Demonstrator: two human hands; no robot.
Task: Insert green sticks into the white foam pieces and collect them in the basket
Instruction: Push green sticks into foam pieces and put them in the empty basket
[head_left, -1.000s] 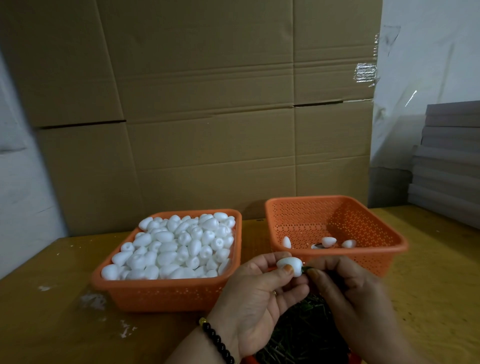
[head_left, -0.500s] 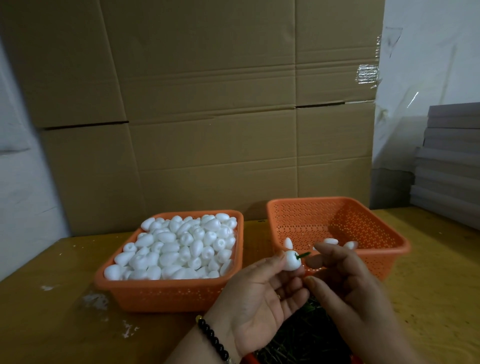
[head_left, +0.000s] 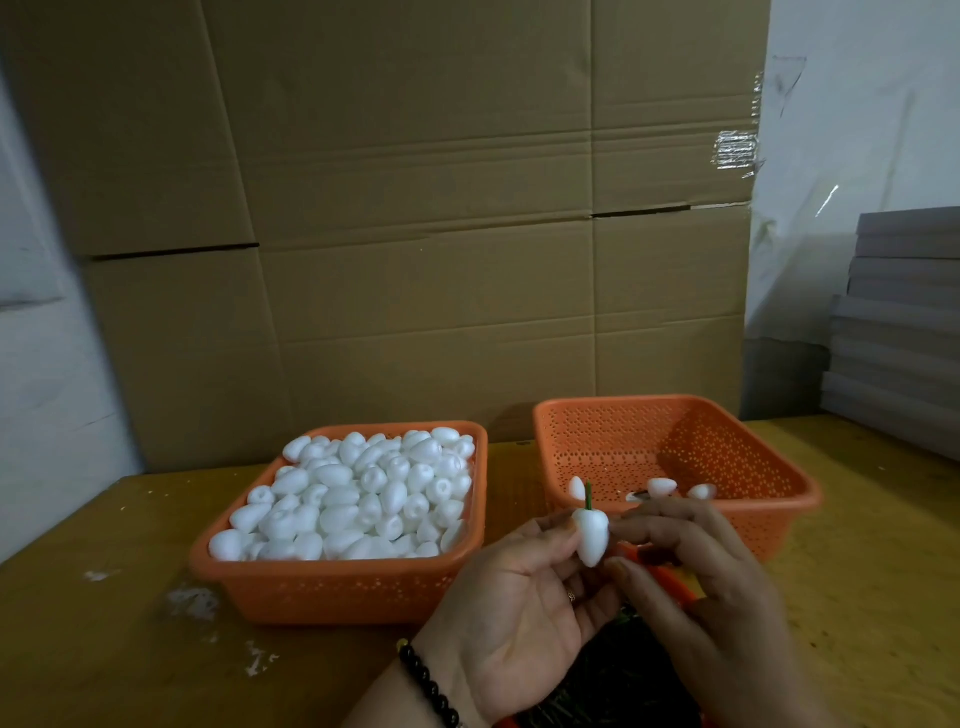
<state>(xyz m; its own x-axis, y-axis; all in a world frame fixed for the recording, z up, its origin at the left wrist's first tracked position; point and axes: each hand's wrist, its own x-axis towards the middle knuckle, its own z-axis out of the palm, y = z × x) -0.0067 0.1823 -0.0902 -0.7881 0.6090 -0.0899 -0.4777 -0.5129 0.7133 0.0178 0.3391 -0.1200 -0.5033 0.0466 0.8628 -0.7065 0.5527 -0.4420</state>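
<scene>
A white foam piece (head_left: 591, 535) with a short green stick (head_left: 588, 496) poking out of its top stands upright between my two hands. My left hand (head_left: 511, 613) pinches its left side with the thumb, palm turned up. My right hand (head_left: 706, 597) touches its right side with the fingertips. Behind them sits an orange basket (head_left: 737, 467) holding a few finished foam pieces (head_left: 662, 487). To the left, a second orange basket (head_left: 260, 577) is heaped with plain white foam pieces (head_left: 363, 493). A dark pile of green sticks (head_left: 613, 680) lies under my hands.
Everything rests on a worn wooden table (head_left: 104, 649) with white specks. A wall of cardboard boxes (head_left: 415, 234) stands right behind the baskets. Stacked grey boards (head_left: 904, 312) rise at the far right edge.
The foam piece has turned so its green stick points up instead of sideways. My right hand's fingers have closed in on the piece's right side.
</scene>
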